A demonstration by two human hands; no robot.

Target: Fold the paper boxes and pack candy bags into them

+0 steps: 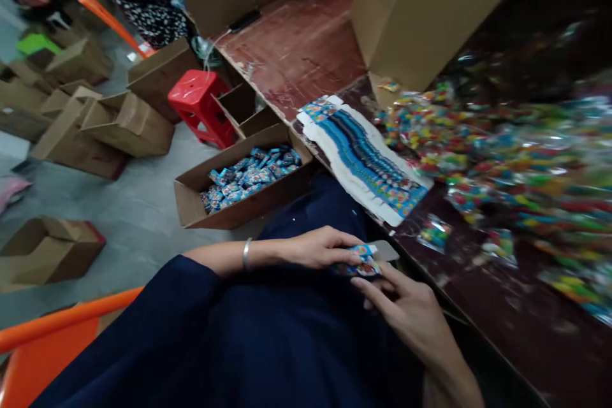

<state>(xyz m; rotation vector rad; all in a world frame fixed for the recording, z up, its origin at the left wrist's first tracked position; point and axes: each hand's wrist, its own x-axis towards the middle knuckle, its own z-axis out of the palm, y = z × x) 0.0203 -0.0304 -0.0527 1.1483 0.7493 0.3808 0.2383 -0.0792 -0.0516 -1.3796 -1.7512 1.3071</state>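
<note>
Printed packet [362,259] in both hands [321,247], dark table [502,306], floor cartons [119,121]

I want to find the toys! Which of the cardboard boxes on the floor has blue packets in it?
The long open box right beside the table, next to the red stool. It is full of blue packets; the other floor boxes show none.

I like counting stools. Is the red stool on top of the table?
No, the red stool stands on the grey floor among cardboard boxes, to the left of the brown table.
</note>
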